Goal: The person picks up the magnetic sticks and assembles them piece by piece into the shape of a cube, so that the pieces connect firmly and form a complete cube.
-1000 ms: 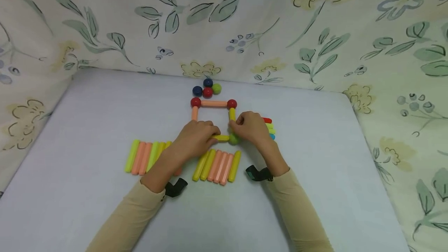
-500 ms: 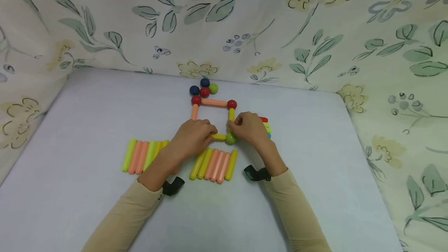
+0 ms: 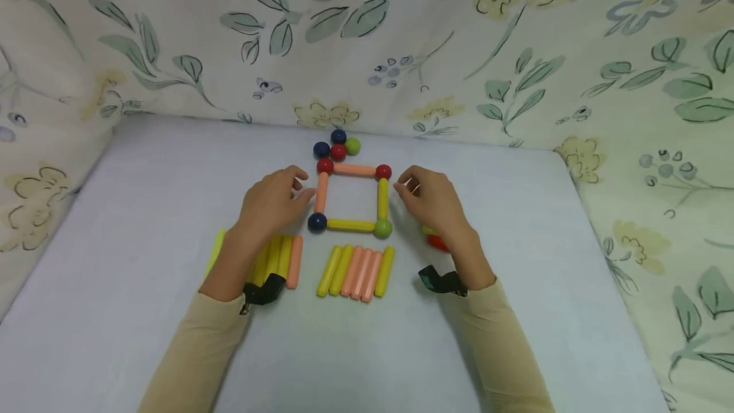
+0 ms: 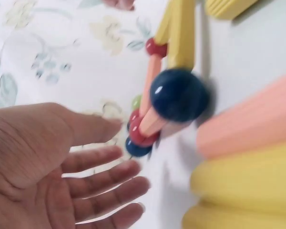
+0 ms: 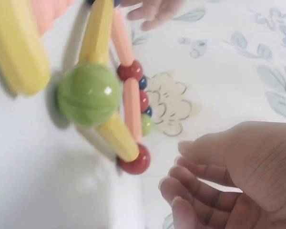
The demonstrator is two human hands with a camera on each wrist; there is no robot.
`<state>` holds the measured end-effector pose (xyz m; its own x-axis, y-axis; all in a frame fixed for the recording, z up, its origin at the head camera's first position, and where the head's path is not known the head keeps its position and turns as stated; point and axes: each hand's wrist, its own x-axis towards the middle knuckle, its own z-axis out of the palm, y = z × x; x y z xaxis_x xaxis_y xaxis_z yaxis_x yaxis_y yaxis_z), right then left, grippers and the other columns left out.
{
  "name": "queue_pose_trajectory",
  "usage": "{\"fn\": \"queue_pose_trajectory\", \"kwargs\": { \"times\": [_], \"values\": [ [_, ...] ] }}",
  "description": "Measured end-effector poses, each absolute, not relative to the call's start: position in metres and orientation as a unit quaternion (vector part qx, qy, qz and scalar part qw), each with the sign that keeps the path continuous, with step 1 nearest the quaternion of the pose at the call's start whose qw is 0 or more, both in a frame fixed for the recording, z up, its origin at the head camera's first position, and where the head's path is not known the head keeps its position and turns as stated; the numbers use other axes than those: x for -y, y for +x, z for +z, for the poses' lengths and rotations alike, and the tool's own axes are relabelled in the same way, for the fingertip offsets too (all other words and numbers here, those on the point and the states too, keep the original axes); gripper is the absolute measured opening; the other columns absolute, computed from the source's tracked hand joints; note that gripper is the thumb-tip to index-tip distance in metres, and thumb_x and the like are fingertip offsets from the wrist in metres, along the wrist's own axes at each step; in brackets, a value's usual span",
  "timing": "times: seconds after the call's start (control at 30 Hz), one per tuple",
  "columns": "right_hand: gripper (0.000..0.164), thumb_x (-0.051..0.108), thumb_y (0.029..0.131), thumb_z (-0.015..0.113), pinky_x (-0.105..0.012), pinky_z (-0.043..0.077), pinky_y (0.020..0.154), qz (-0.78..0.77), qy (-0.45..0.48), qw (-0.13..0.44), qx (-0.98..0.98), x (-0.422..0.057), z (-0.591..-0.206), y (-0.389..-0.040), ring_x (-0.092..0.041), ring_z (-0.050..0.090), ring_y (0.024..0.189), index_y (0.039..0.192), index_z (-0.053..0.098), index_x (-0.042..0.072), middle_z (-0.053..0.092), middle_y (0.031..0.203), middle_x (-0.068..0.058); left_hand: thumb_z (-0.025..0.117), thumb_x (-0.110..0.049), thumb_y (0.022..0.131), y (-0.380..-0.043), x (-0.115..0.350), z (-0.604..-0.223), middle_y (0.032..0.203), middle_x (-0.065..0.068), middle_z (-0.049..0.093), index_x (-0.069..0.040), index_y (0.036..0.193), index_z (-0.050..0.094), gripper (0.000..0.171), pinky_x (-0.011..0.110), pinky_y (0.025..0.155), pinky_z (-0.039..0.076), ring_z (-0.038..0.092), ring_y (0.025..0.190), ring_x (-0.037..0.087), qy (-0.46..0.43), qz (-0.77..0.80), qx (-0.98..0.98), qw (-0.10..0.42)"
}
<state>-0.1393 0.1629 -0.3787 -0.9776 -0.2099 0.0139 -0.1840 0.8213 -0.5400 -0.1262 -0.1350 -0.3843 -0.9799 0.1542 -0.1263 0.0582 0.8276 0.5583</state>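
Square is lying flat on the table between the two hands, and neither one is gripping it. Left hand is hovering just off its left side, fingers spread and loose, pinching nothing. Right hand is hovering just off its right side, fingers loosely bent, thumb near the fingertips, nothing between them. Joints are probably holding unaided, so the hands are free to sit apart. Corner balls are seemingly acting as connectors, each tying two sticks at roughly a right angle. Spares are likely sitting in groups for easy reach without crowding the square. Middle row is lying nearer the person than either hand, midway between them. Left row is running partly under the left arm. Right pile is mostly hiding under the right arm; can't tell the count. Spare balls are bunching beyond both hands, by the far left corner, probably parked out of the way. Looks: far and left sides are showing peach, right and near sides yellow. Both far corners are showing red; the near corner on the left-hand side is dark blue, the right-hand one light green. Balls are looking glossy, sticks faceted, sides straight.
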Motion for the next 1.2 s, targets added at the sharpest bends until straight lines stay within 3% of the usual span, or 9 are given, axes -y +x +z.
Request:
{"fn": "queue_pose_trajectory", "kwargs": {
  "times": [0.27,0.47,0.7,1.0,1.2],
  "values": [
    [0.019,0.013,0.104,0.066,-0.045,0.059,0.083,-0.296,-0.128,0.007,-0.946,-0.180,-0.371,-0.143,-0.030,0.067,0.097,0.117,0.075,0.002,0.074,0.106,-0.013,0.060,-0.037,0.107,-0.127,0.138,-0.386,0.126,0.019,0.070,-0.001,0.147,0.057,0.054,0.054,0.091,0.057,0.067,0.108,0.037,0.055,0.276,-0.951,0.126],
    [0.022,0.012,0.104,0.066,-0.048,0.060,0.087,-0.287,-0.136,0.049,-0.947,-0.202,-0.365,-0.146,-0.031,0.068,0.103,0.122,0.074,0.002,0.075,0.113,-0.013,0.060,-0.037,0.107,-0.124,0.130,-0.393,0.118,0.018,0.072,0.002,0.144,0.060,0.053,0.048,0.083,0.058,0.066,0.097,0.033,0.043,0.294,-0.949,0.106],
    [0.026,0.012,0.103,0.068,-0.048,0.060,0.092,-0.306,-0.178,0.049,-0.934,-0.190,-0.364,-0.146,-0.028,0.067,0.105,0.126,0.072,0.001,0.074,0.117,-0.012,0.060,-0.036,0.108,-0.128,0.128,-0.397,0.116,0.018,0.073,0.002,0.137,0.066,0.048,0.048,0.085,0.057,0.067,0.098,0.034,0.034,0.326,-0.939,0.105],
    [0.024,0.002,0.092,0.078,-0.034,0.061,0.089,-0.213,-0.346,0.079,-0.910,-0.160,-0.365,-0.080,-0.017,0.067,0.103,0.113,0.078,0.013,0.072,0.112,0.000,0.063,-0.036,0.106,-0.130,0.125,-0.405,0.114,0.016,0.075,-0.001,0.132,0.069,0.045,0.047,0.085,0.057,0.069,0.098,0.034,0.025,0.340,-0.933,0.115],
    [0.025,0.003,0.087,0.084,-0.038,0.059,0.098,-0.154,-0.418,0.068,-0.893,-0.167,-0.387,-0.040,-0.019,0.069,0.110,0.108,0.078,0.015,0.075,0.114,0.002,0.063,-0.035,0.106,-0.131,0.123,-0.409,0.111,0.015,0.075,0.000,0.128,0.071,0.042,0.047,0.085,0.057,0.068,0.096,0.032,0.025,0.351,-0.929,0.115]
  ]
}}
